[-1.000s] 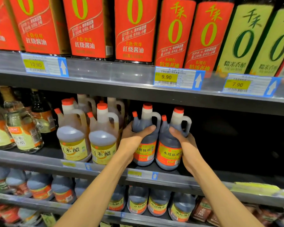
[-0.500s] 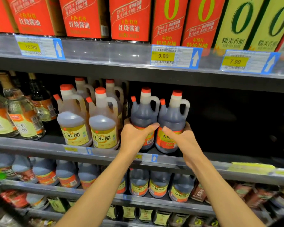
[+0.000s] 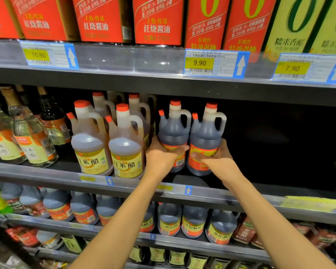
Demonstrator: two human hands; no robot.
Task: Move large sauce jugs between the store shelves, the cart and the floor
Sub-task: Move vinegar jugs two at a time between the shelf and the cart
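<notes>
Translucent plastic jugs (image 3: 174, 136) – glossy paper labels – grey metal shelf (image 3: 124, 183).

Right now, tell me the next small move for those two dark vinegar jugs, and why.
Probably push both deeper onto the middle shelf. The left hand and right hand each grip a dark vinegar jug near the front edge, with dark open space behind them.

Price tags (image 3: 213, 63) — red cartons (image 3: 157, 20) above.
</notes>
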